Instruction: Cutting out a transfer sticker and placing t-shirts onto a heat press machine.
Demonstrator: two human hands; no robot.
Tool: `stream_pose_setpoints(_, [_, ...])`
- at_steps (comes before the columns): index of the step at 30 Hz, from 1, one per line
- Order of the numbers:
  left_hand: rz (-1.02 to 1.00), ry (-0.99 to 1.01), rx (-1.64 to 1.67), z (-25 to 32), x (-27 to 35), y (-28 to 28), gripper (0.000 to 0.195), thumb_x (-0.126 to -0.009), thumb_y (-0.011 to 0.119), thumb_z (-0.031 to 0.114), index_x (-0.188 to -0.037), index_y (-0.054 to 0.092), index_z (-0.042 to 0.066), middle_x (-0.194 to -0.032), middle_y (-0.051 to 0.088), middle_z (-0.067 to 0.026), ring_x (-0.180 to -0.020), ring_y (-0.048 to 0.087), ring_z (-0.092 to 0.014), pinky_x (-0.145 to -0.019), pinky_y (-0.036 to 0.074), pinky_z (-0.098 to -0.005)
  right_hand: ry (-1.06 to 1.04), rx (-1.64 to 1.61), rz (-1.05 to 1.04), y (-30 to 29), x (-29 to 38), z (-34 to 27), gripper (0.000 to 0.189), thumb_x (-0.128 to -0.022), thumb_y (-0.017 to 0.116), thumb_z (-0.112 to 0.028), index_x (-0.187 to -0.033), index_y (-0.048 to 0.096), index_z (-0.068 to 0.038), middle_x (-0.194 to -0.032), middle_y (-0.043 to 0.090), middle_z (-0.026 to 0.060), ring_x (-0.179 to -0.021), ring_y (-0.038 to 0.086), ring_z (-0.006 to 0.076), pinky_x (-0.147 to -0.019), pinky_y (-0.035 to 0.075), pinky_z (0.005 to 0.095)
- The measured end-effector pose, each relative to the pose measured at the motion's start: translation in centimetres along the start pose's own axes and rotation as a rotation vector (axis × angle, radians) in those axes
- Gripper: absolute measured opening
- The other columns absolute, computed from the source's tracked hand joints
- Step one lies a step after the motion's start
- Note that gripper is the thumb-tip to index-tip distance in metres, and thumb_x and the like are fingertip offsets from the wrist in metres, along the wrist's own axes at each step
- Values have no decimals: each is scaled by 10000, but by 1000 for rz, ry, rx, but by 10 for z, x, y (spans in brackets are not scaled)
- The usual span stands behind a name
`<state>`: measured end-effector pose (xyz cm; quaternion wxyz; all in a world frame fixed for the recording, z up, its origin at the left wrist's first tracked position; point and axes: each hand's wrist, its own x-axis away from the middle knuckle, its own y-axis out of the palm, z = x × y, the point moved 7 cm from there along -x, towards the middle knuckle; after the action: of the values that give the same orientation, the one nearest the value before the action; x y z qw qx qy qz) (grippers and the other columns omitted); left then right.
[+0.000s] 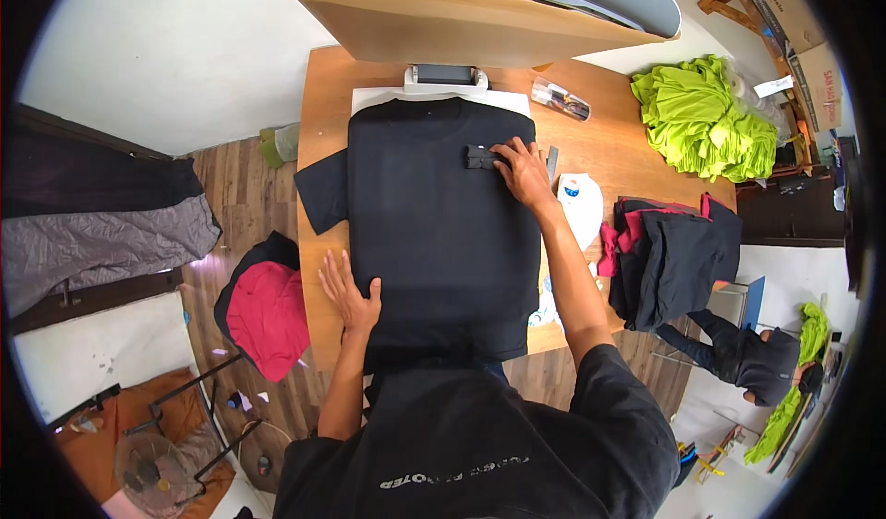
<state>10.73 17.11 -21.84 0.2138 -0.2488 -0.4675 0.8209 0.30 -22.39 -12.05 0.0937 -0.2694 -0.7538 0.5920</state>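
A black T-shirt [436, 235] lies spread over the white lower bed [512, 100] of a heat press, its neckline at the far end. One sleeve [324, 190] hangs out to the left. My right hand [522, 173] has its fingers and thumb on a small dark block-like item [479, 157] at the shirt's upper right chest; what exactly it is cannot be made out. With fingers spread, my left hand [351, 296] rests at the shirt's lower left edge, partly over the wooden table [322, 104]. Nothing is in that hand.
The press's raised upper plate [450, 24], faced in brown sheet, overhangs the far end. Along the right lie a clear tube [561, 99], a steel ruler [552, 162], white material [581, 207], dark and red garments [664, 256] and lime-green cloth [699, 117]. Another person [751, 360] is at far right.
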Motion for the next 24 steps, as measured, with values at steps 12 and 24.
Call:
stream_pose_setpoints(12, [54,3,69,-1,-3,-2,751,-971,492,569,-1508,382,55,-1543,357,-210,-1437,319,-392,-1179,188,-563,18,31,18,4,2,-1,265,-939,648,-196,-1203,670,-185,-1142,590,47,-994,544,326,-891,444,451])
stream_pose_setpoints(24, [46,-21,131,2,-9,-8,704,-965,534,521,-1481,416,57,-1496,418,-194,-1390,376,-385,-1140,239,-548,-3,27,51,4,3,-3,250,-942,637,-188,-1189,676,-190,-1115,582,48,-982,535,313,-873,431,439])
